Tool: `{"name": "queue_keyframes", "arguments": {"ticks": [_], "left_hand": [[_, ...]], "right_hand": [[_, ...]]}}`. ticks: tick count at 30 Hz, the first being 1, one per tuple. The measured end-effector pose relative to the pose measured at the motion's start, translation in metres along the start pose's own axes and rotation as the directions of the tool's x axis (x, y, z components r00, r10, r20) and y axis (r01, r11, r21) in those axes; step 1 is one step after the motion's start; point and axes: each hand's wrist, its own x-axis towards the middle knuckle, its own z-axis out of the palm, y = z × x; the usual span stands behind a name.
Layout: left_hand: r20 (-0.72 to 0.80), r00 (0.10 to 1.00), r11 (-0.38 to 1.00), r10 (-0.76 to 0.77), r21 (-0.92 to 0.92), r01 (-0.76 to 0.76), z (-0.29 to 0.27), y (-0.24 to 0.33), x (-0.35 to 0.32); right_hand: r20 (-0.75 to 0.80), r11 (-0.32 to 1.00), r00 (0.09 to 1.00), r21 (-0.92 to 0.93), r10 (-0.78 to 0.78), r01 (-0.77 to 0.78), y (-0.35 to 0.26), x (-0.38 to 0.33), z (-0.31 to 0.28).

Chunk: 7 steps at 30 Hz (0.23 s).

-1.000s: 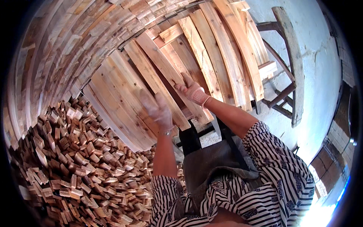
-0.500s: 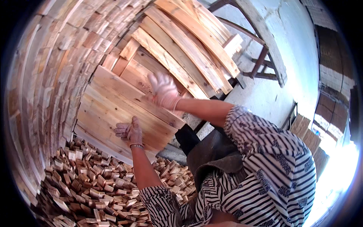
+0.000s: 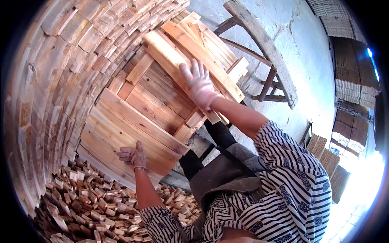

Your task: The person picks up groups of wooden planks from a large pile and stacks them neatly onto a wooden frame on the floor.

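My left hand [image 3: 134, 156], in a pale knit glove, rests on a panel of joined light wooden planks [image 3: 117, 133], fingers apart and thumb pointing away from me. My right hand [image 3: 199, 84], gloved too, lies with spread fingers on a loose wooden board [image 3: 167, 54]. Beside that board, on its right, lies another long board [image 3: 206, 52]. Between the panel and the loose boards shows a recessed plank surface [image 3: 156, 101], with short wooden blocks [image 3: 139, 69] at its far end and more near its close end.
A wall of stacked wood pieces [image 3: 77, 52] rises on the left. Small wooden offcuts [image 3: 97, 198] are heaped below the panel. At the far right stands a worn wooden bench [image 3: 263, 38] on a pale floor [image 3: 300, 69]. Bundled slats [image 3: 324, 150] stand farther right.
My right hand has moved away from the panel and onto the loose boards. Those boards have shifted right and bunched together, uncovering more of the recessed planks. My left hand stays on the panel.
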Motion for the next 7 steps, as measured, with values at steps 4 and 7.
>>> {"name": "queue_keyframes", "arguments": {"ticks": [4,7], "left_hand": [[-0.017,0.997,0.994,0.069,-0.089,-0.071,0.001,-0.012,0.006],[0.016,0.998,0.994,0.055,-0.099,-0.053,0.009,-0.014,-0.006]], "right_hand": [[-0.102,0.988,0.995,-0.152,-0.022,0.007,0.013,0.011,0.015],[-0.006,0.998,0.999,-0.011,0.054,-0.054,0.016,0.023,-0.002]]}}
